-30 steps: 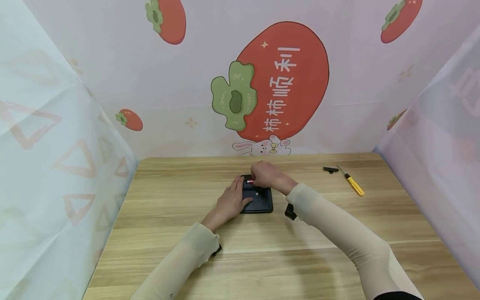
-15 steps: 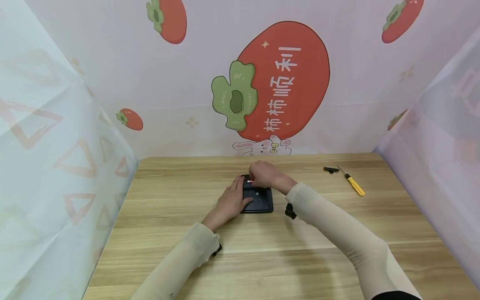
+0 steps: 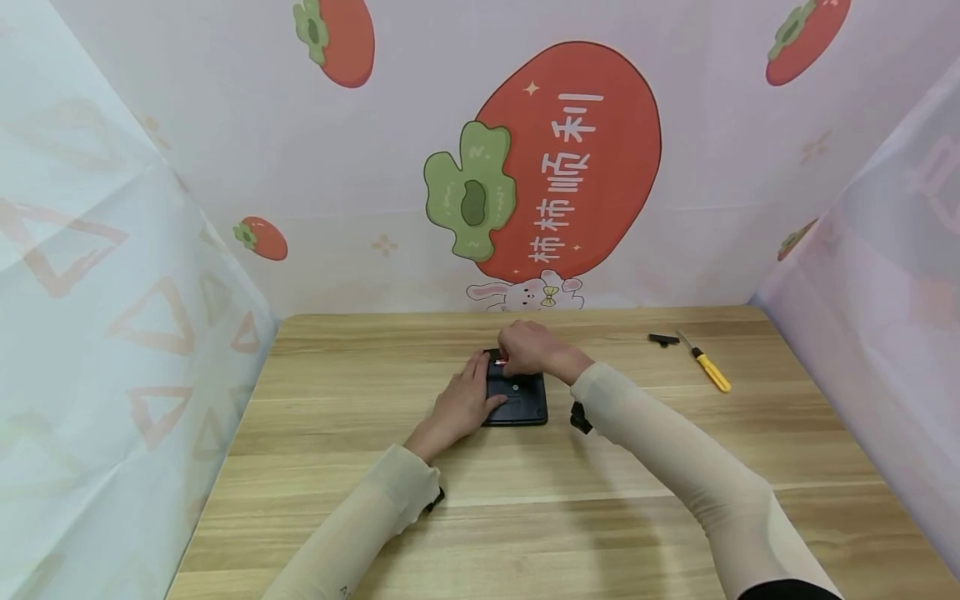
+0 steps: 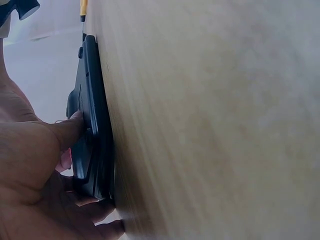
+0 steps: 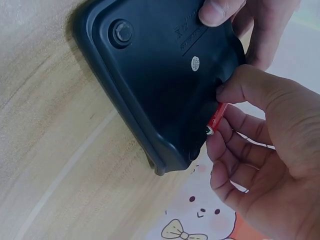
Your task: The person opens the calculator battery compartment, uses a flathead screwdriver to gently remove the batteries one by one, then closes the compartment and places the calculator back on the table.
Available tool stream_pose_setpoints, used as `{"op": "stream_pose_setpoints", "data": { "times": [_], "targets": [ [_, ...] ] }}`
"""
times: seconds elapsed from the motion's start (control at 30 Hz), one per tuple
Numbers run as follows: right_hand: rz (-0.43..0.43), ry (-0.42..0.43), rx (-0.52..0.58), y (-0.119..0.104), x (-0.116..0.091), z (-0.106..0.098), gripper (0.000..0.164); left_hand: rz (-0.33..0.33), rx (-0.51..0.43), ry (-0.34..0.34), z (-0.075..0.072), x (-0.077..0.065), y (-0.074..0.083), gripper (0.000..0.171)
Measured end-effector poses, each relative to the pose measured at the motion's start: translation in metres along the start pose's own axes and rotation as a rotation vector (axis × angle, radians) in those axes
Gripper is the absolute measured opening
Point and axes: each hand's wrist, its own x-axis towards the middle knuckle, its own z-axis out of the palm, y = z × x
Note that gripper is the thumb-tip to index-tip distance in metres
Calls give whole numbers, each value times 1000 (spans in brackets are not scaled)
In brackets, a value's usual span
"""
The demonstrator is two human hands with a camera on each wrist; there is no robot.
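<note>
A black desk calculator (image 3: 519, 410) lies back side up on the wooden table, with a round rubber foot and a small white sticker on its back. My left hand (image 3: 461, 402) grips its left side. The left thumb (image 4: 74, 127) lies on the back and the fingers curl at the edge. At the far end, my right hand (image 3: 529, 348) pinches a red battery (image 5: 218, 118) between thumb and fingers at the edge of the battery recess. The right hand hides most of that recess in the head view.
A small black battery cover (image 3: 663, 340) lies at the back right. Beside it is a screwdriver (image 3: 711, 370) with a yellow handle. A printed cloth wall (image 3: 360, 200) rises behind the table (image 3: 337, 467), with cloth sides left and right.
My right hand shifts very slightly left over the battery. The left hand and the calculator stay in place.
</note>
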Motion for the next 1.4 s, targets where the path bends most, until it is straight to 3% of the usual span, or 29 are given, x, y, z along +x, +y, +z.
{"op": "stream_pose_setpoints", "data": {
  "times": [0.53,1.4],
  "targets": [
    [-25,-26,-3,1,-1,-2,15,20,-1,9,-1,-1,1,81],
    [-76,-2,-8,3,-4,0,13,-12,-7,0,0,1,1,82]
  ]
}}
